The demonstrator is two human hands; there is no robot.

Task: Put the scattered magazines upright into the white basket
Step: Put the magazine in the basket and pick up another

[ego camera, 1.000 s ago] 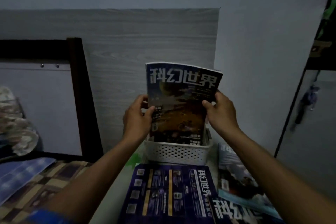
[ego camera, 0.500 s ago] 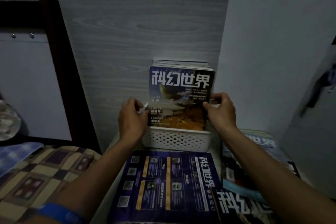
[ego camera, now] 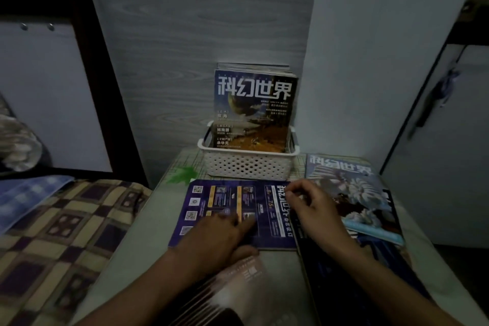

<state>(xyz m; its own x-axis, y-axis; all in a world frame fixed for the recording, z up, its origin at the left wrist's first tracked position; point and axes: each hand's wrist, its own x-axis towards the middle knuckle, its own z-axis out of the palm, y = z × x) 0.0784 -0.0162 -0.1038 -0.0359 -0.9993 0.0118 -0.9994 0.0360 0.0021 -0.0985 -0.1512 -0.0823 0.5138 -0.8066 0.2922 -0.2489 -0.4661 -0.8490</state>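
Observation:
The white basket [ego camera: 247,167] stands at the back of the small table against the wall. Several magazines stand upright in it; the front magazine [ego camera: 254,108] has a dark blue and orange cover. A purple-blue magazine [ego camera: 211,201] lies flat in front of the basket. My left hand [ego camera: 219,235] rests flat on its lower part with fingers spread. My right hand [ego camera: 312,206] hovers over its right edge with fingers loosely curled, holding nothing. More magazines lie flat: a light blue one [ego camera: 349,190] at right, a dark one [ego camera: 344,272] under my right forearm, a brownish one [ego camera: 238,288] near me.
The table [ego camera: 143,246] has a pale cloth with a green leaf print [ego camera: 182,174]. A bed with a checked blanket [ego camera: 53,233] and a dark bedpost [ego camera: 105,74] lies at left. A white cabinet [ego camera: 449,140] stands at right.
Both hands have let go of the blue and orange magazine, which now stands in the basket. They have drawn back and down to the flat purple-blue magazine.

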